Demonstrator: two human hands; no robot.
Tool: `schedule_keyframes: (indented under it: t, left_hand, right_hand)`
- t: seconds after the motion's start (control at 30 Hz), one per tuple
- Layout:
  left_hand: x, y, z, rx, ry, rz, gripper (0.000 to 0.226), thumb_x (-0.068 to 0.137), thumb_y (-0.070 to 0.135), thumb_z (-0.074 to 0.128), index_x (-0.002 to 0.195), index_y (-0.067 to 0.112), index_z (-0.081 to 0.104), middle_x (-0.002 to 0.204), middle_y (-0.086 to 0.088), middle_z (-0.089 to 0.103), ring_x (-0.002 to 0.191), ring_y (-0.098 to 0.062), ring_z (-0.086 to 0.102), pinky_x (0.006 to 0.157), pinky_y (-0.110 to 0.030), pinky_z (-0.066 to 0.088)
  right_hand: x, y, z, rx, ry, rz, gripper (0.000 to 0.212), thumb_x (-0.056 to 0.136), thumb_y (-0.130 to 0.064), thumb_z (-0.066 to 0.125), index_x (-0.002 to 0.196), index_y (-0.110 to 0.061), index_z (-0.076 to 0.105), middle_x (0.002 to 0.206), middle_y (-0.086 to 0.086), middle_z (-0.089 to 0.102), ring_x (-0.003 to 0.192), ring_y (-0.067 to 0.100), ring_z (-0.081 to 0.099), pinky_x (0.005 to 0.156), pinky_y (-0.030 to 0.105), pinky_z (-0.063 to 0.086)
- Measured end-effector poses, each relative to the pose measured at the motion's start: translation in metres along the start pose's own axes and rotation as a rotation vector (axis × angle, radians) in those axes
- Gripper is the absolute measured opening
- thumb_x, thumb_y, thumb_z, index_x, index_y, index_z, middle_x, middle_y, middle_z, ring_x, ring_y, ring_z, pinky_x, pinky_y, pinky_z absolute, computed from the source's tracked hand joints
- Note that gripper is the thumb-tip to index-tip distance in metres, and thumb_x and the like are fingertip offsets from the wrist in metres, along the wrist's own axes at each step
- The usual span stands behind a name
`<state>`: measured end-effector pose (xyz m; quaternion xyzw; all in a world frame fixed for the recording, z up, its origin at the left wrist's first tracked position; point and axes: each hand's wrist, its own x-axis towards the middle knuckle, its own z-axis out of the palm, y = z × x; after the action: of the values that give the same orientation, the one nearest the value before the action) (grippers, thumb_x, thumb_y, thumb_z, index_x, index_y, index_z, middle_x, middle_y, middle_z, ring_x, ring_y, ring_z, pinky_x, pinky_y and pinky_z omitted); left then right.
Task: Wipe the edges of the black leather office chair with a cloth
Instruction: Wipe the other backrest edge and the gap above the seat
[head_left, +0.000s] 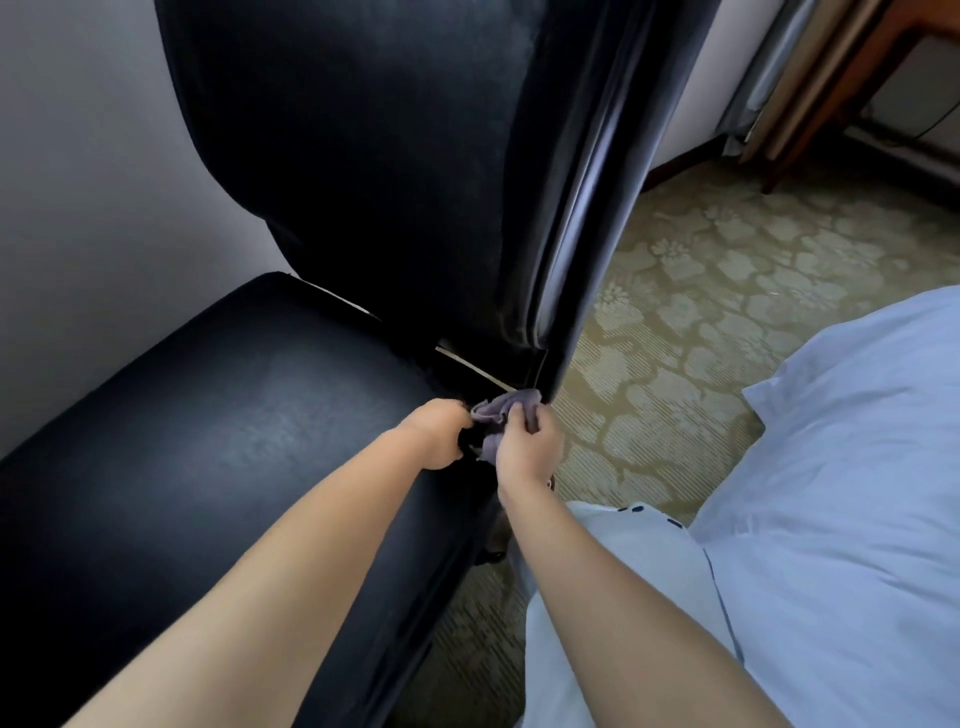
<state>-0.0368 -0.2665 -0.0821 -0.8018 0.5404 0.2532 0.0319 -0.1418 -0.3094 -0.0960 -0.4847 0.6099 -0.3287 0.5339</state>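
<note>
The black chair (291, 467) filled most of the view; its tall back stood upright at the top and its flat seat stretched out to the left and toward the person; the back's side edge, the one nearer the floor we could see, ran down as a shiny fold to the spot where the back met the seat. A bed (841, 493) with pale blue sheets lay at the right, well apart from the chair; a green carpet (701, 291) with a leaf pattern covered the floor between them.

Both bare arms reached out to the bottom corner of the chair back. The right hand (527, 447) had its fingers curled round a small grey cloth (506, 404) and pressed the bunched cloth against the lowest bit of the back's side edge, just above the seat. The left hand (439, 434) sat just beside it on the seat's rim, close to the cloth; its fingers curled down out of sight, so I could not tell if they pinched the cloth or only rested on the leather.

The step in hand looked like wiping the bottom end of the back's side edge. The next move would likely call for keeping a firm hold on the cloth and sliding it along the seat's rim, or back up the fold, pressing into the seam where dust hides; the cloth was bunched small, so it might need spreading out first.
</note>
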Motion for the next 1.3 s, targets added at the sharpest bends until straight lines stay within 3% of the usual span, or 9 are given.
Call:
schedule_keyframes:
  t: [0.1, 0.17, 0.37, 0.5, 0.57, 0.77, 0.93, 1.13, 1.3]
  left_hand:
    - [-0.029, 0.004, 0.005, -0.306, 0.166, -0.259, 0.02, 0.086, 0.006, 0.05, 0.097, 0.005, 0.066, 0.093, -0.01, 0.064, 0.087, -0.029, 0.059, 0.065, -0.03, 0.043]
    - [-0.05, 0.011, 0.012, -0.556, 0.237, -0.368, 0.02, 0.088, 0.005, 0.046, 0.089, 0.004, 0.065, 0.082, -0.009, 0.059, 0.077, -0.026, 0.053, 0.063, -0.029, 0.041]
    - [-0.114, 0.019, 0.021, -1.41, 0.386, -0.504, 0.034, 0.088, -0.002, 0.037, 0.084, 0.013, 0.067, 0.078, -0.01, 0.064, 0.062, -0.021, 0.06, 0.054, -0.029, 0.056]
    - [-0.159, 0.021, 0.009, -1.535, 0.423, -0.525, 0.034, 0.084, -0.003, 0.037, 0.087, 0.015, 0.066, 0.066, -0.003, 0.06, 0.045, -0.012, 0.057, 0.036, -0.019, 0.043]
    - [-0.179, 0.018, 0.007, -1.566, 0.399, -0.534, 0.025, 0.085, 0.002, 0.039, 0.085, 0.013, 0.062, 0.063, -0.004, 0.055, 0.039, -0.013, 0.056, 0.038, -0.021, 0.045]
    - [-0.214, -0.002, 0.021, -1.517, 0.476, -0.537, 0.013, 0.092, 0.013, 0.045, 0.089, 0.014, 0.058, 0.085, -0.005, 0.059, 0.074, -0.02, 0.058, 0.061, -0.029, 0.048]
    - [-0.238, -0.014, 0.026, -1.586, 0.6, -0.62, 0.019, 0.095, 0.008, 0.038, 0.099, 0.012, 0.056, 0.087, -0.008, 0.06, 0.064, -0.017, 0.052, 0.057, -0.025, 0.043]
    - [-0.255, -0.013, 0.02, -1.679, 0.563, -0.611, 0.009, 0.096, 0.015, 0.047, 0.093, 0.014, 0.055, 0.08, -0.005, 0.059, 0.067, -0.016, 0.054, 0.056, -0.027, 0.046]
    - [-0.26, -0.015, 0.032, -1.805, 0.548, -0.54, 0.019, 0.086, -0.012, 0.051, 0.087, 0.007, 0.055, 0.083, -0.012, 0.061, 0.07, -0.02, 0.06, 0.053, -0.024, 0.054]
  right_hand:
    - [-0.017, 0.008, -0.002, 0.035, -0.097, 0.086, 0.01, 0.093, -0.021, 0.055, 0.086, -0.015, 0.059, 0.09, 0.003, 0.064, 0.09, 0.023, 0.061, 0.086, 0.036, 0.048]
    - [-0.033, 0.007, -0.005, 0.039, -0.187, 0.101, 0.012, 0.093, -0.02, 0.053, 0.087, -0.015, 0.061, 0.089, 0.006, 0.065, 0.088, 0.025, 0.062, 0.083, 0.036, 0.048]
    - [-0.09, -0.004, -0.01, -0.008, -0.377, 0.106, 0.016, 0.095, -0.022, 0.044, 0.098, -0.015, 0.058, 0.099, 0.008, 0.066, 0.093, 0.027, 0.063, 0.091, 0.045, 0.05]
    - [-0.12, -0.003, -0.017, -0.065, -0.441, 0.068, 0.02, 0.096, -0.022, 0.042, 0.103, -0.012, 0.058, 0.101, 0.008, 0.063, 0.095, 0.025, 0.06, 0.089, 0.038, 0.05]
    - [-0.135, -0.004, -0.019, -0.091, -0.478, 0.037, 0.018, 0.096, -0.021, 0.044, 0.101, -0.011, 0.058, 0.096, 0.006, 0.062, 0.092, 0.023, 0.059, 0.083, 0.034, 0.049]
    - [-0.164, -0.005, -0.022, -0.215, -0.605, -0.051, 0.018, 0.096, -0.023, 0.043, 0.092, -0.014, 0.058, 0.094, 0.006, 0.06, 0.091, 0.022, 0.057, 0.079, 0.032, 0.045]
    - [-0.174, -0.005, -0.025, -0.267, -0.538, -0.11, 0.026, 0.098, -0.019, 0.038, 0.074, -0.014, 0.046, 0.076, 0.0, 0.049, 0.08, 0.022, 0.047, 0.072, 0.028, 0.036]
    - [-0.188, 0.003, -0.021, -0.236, -0.624, -0.087, 0.021, 0.098, -0.023, 0.042, 0.093, -0.01, 0.057, 0.095, 0.007, 0.061, 0.091, 0.023, 0.056, 0.078, 0.029, 0.042]
    - [-0.191, 0.001, -0.026, -0.126, -0.768, -0.005, 0.014, 0.093, -0.018, 0.055, 0.102, -0.012, 0.063, 0.102, 0.005, 0.068, 0.094, 0.019, 0.064, 0.08, 0.03, 0.051]
